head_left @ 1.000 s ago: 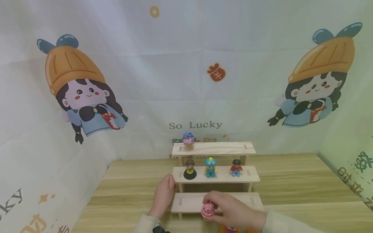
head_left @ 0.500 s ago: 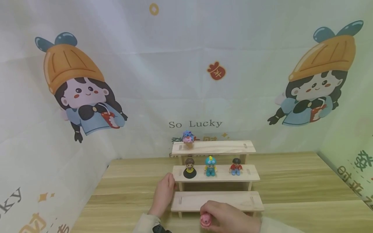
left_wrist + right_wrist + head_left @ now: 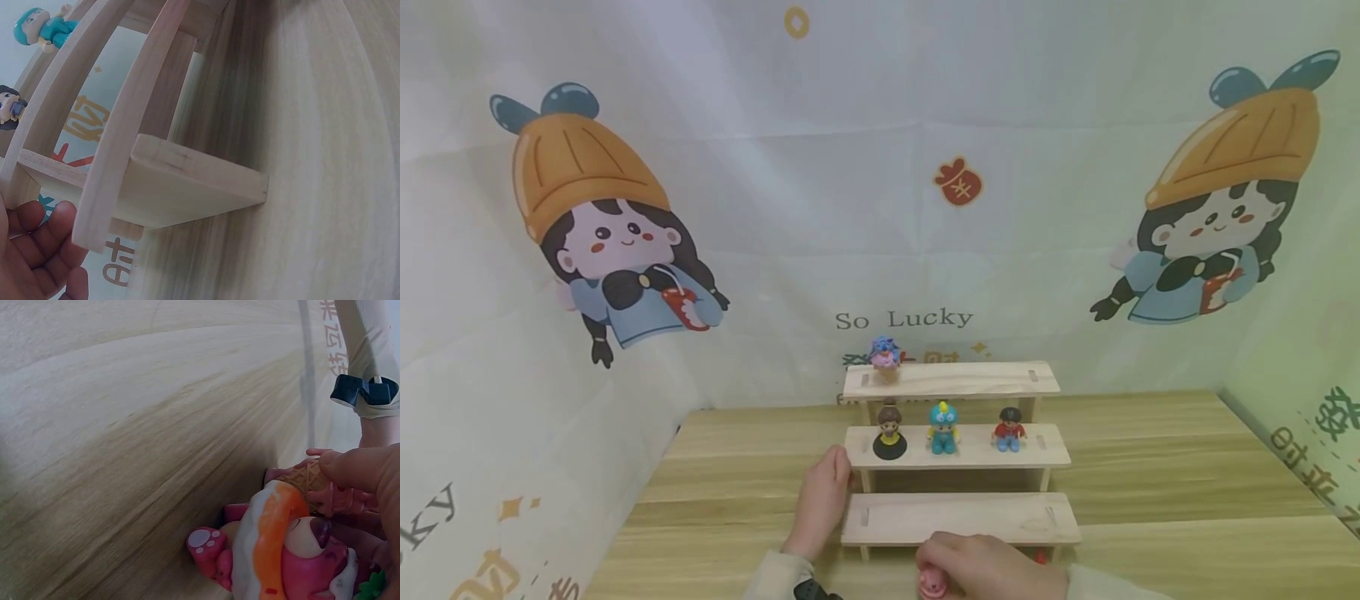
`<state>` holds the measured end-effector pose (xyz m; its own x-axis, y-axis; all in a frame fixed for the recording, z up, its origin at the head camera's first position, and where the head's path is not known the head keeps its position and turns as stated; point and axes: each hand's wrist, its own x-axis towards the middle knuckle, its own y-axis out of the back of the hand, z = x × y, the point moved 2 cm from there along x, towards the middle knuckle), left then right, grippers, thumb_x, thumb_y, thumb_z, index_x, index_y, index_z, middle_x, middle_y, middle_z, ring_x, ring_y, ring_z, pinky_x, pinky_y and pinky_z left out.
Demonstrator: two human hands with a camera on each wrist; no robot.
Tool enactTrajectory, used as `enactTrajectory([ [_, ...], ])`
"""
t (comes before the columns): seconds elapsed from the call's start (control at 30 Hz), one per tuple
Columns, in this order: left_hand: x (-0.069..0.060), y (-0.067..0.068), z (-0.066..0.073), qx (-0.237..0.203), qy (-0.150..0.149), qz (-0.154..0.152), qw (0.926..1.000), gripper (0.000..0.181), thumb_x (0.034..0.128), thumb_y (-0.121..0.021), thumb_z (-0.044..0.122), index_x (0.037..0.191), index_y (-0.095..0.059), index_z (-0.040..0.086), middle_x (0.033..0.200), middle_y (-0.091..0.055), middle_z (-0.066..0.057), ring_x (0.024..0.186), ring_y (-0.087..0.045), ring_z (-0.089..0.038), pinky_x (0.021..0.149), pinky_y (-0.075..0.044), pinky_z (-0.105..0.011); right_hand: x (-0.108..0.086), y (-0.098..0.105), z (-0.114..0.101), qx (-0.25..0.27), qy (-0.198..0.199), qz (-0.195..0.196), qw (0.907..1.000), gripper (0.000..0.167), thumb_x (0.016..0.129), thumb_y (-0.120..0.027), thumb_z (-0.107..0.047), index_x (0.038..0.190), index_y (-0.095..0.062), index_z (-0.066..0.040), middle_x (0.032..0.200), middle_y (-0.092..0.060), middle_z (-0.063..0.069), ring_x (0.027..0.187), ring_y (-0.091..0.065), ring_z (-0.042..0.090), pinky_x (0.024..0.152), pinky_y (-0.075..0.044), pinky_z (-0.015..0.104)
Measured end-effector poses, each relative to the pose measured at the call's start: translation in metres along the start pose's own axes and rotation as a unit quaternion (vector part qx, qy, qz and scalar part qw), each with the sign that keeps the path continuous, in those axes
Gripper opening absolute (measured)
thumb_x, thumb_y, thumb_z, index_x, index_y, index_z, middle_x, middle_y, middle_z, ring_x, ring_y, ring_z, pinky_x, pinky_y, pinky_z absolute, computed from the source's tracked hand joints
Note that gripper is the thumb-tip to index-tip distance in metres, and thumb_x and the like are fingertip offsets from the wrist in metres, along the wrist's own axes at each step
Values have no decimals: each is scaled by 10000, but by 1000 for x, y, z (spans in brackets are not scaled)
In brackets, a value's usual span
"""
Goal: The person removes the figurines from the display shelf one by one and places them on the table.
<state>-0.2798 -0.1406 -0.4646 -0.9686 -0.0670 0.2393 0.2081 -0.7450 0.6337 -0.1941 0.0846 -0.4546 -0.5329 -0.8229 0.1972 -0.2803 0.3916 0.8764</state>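
Observation:
My right hand [image 3: 992,568] pinches a pink figure [image 3: 932,582] in front of the lowest step of the wooden shelf [image 3: 958,518]. Its waffle cone [image 3: 306,477] shows under the thumb in the right wrist view. Close against it there is a pink bear figure [image 3: 310,570] with an orange and white ring [image 3: 261,540], low by the table. My left hand [image 3: 822,502] grips the left end of the shelf at the middle step, fingers curled; the left wrist view has the curled fingers [image 3: 47,250] by the step ends, partly out of frame.
The middle step bears a brown-haired figure [image 3: 889,429], a teal figure [image 3: 942,428] and a black-hatted figure [image 3: 1008,430]. A blue and pink cone figure [image 3: 885,358] stands on the top step's left. Printed cloth [image 3: 1037,275] hangs behind the table [image 3: 1150,475].
My right hand has moved down and towards me, off the lowest step's front edge, with the pink figure. The left hand has stayed at the shelf's left end.

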Motion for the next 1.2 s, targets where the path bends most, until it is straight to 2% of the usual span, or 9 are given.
enactTrajectory([
  [0.2, -1, 0, 0, -9, -14, 13, 10000, 331, 1025, -299, 201, 760, -480, 118, 671, -552, 16, 565, -425, -111, 519, -360, -250, -1, -1, 3, 23, -46, -118, 9999, 177, 946, -577, -295, 1101, -542, -218, 989, -536, -146, 766, -492, -66, 689, -428, 130],
  [0.43, -2, 1, 2, -53, -51, -10, 10000, 326, 1024, -303, 188, 761, -477, 106, 671, -556, 4, 574, -435, -114, 533, -371, -258, -1, 0, 5, -161, -244, -351, 9990, 419, 918, -579, -442, 1220, -550, -153, 1129, -598, -77, 904, -553, -49, 750, -491, 198],
  [0.6, -1, 1, 1, -44, -3, -29, 10000, 324, 1025, -303, 187, 762, -474, 110, 674, -552, 5, 574, -436, -119, 535, -373, -259, -1, 1, 6, -437, -66, -302, 9986, 395, 922, -573, -437, 1200, -568, -156, 1086, -592, -99, 863, -540, -63, 729, -480, 168],
  [0.97, -1, 0, 1, -43, -6, -31, 10000, 343, 1035, -290, 219, 767, -474, 108, 679, -556, 4, 564, -422, -115, 521, -359, -254, -2, 1, 6, -604, 71, -212, 9979, 329, 924, -585, -403, 1169, -576, -183, 1072, -573, -124, 828, -513, -86, 706, -460, 131],
  [1.2, -2, 1, 1, -60, -77, -10, 10000, 327, 1031, -297, 204, 772, -472, 108, 675, -550, 6, 581, -435, -115, 542, -365, -263, -2, 4, 6, -390, -68, -191, 9990, 313, 917, -605, -377, 1180, -581, -209, 1070, -578, -147, 867, -518, -85, 739, -469, 148],
])
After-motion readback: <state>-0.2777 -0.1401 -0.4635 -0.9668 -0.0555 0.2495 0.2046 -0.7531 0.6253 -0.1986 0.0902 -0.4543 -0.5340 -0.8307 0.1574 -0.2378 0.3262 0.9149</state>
